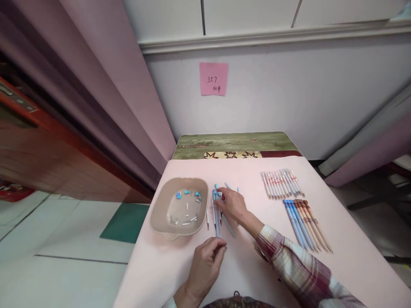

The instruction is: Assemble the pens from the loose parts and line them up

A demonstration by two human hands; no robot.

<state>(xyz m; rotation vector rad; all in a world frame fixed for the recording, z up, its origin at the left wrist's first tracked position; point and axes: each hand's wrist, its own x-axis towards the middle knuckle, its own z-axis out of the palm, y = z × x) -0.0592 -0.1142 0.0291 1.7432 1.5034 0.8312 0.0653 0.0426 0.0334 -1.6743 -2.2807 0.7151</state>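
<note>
My right hand reaches over a loose group of pen parts, its thumb and fingertips closed around the blue upper end of a pen. Slim refills with dark tips lie to its left, and a grey-blue barrel slants out below the palm. Closer to me, my left hand is curled, thumb and forefinger nearly together; whether something small is between them is hidden. Left of the pen parts stands a beige basin holding small blue pieces, white pieces and what look like springs.
At the right lie a row of clear pens with red-and-white patterns and a row of blue and brown pens. The pink-covered table meets a green patterned surface before the wall. A pink note hangs there.
</note>
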